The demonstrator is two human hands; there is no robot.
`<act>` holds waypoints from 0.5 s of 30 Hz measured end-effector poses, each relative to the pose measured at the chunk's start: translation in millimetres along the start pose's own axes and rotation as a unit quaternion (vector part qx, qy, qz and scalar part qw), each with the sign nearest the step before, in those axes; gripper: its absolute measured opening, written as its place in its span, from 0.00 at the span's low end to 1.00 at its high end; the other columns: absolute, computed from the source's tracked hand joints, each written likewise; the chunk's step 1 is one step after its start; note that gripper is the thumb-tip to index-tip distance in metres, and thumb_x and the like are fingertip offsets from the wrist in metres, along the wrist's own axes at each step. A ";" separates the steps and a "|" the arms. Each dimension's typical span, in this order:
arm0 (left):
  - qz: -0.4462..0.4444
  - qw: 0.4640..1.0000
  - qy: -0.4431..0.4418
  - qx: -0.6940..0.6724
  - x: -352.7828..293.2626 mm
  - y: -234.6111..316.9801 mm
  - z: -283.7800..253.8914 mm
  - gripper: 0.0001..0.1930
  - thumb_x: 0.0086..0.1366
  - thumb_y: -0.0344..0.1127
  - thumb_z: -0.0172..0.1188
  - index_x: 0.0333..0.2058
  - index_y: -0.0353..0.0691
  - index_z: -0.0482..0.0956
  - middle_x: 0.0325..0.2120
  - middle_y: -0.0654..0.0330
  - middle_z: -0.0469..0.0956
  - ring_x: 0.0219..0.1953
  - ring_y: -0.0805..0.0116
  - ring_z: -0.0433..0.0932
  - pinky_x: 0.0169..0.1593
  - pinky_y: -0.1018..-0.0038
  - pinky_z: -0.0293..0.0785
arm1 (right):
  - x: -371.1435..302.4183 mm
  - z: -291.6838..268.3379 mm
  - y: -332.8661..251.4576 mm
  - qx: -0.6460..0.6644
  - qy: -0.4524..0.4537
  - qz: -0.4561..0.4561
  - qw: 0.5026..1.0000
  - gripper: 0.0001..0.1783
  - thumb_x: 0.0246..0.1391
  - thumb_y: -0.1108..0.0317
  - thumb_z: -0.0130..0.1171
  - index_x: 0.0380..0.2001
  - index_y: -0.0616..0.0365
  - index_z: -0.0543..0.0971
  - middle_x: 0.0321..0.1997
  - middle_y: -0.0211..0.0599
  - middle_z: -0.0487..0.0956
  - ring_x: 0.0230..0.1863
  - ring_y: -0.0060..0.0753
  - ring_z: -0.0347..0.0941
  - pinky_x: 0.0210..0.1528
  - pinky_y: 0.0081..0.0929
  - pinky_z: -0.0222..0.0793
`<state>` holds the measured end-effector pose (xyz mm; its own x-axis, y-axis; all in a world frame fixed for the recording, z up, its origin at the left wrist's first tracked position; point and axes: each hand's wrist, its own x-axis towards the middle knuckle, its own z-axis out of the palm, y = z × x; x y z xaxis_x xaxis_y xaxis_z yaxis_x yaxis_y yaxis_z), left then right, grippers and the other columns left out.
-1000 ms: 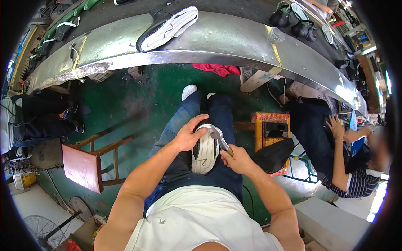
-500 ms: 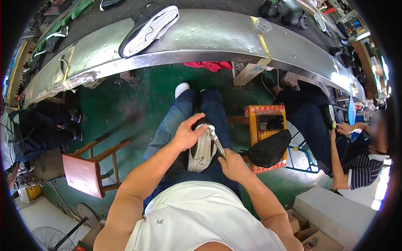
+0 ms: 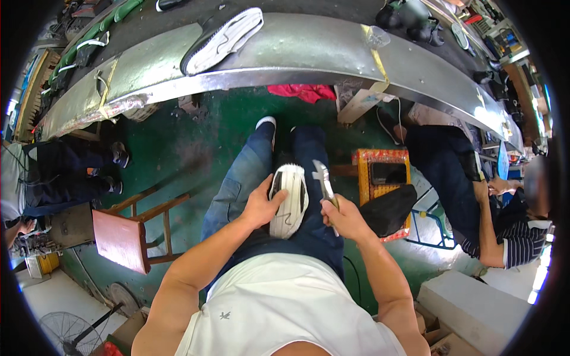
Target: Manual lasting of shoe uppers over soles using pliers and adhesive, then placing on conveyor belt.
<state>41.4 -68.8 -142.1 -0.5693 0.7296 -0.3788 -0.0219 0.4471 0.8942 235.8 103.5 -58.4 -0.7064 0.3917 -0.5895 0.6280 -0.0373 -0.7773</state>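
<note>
Just right of the left hand [image 3: 260, 207], the shoe [image 3: 292, 206] lies sole-up, edge cupped by that half-curled grip, thumb on top; firm bracing there should help. Wrapped in the right hand [image 3: 345, 218], a metal-headed tool [image 3: 325, 180] likely wants a steady wrist.

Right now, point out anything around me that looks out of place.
The crumpled pinkish-red cloth stands out: it lies low beneath the metal bench, apparently on the floor. The black shoe on the bench lies tipped, white sole showing instead of down. Nothing looks plainly wrong with the held shoe in your left hand.
</note>
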 end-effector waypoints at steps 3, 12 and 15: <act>0.001 0.998 -0.007 -0.065 -8.7 -26.9 -6.3 0.35 0.68 0.42 0.59 0.67 0.25 0.62 0.59 0.35 0.74 0.63 0.50 0.74 0.66 0.69 0.65 | -10.9 -0.8 25.7 -0.029 0.020 -0.039 0.999 0.16 0.66 0.63 0.57 0.50 0.63 0.75 0.29 0.29 0.77 0.27 0.18 0.72 0.29 0.23 0.69; -0.048 0.973 -0.154 -0.166 -31.2 7.9 -12.9 0.53 0.52 0.23 0.57 0.75 0.33 0.39 0.71 0.43 0.58 0.72 0.59 0.60 0.72 0.74 0.54 | -39.9 10.7 17.3 -0.231 -0.055 -0.096 0.967 0.22 0.62 0.65 0.59 0.56 0.64 0.73 0.32 0.44 0.80 0.33 0.46 0.78 0.41 0.38 0.74; -0.017 0.992 -0.107 -0.061 -34.2 -27.3 2.0 0.53 0.53 0.24 0.59 0.74 0.30 0.39 0.72 0.41 0.56 0.73 0.57 0.57 0.73 0.72 0.52 | -41.5 10.5 20.1 -0.295 -0.054 -0.164 0.940 0.25 0.60 0.67 0.60 0.58 0.67 0.71 0.42 0.56 0.80 0.43 0.59 0.77 0.50 0.45 0.73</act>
<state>63.1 -105.0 -154.0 -0.3790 0.8141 -0.4400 -0.1445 0.4176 0.8971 274.2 76.8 -51.9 -0.9028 0.1959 -0.3828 0.4194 0.5976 -0.6833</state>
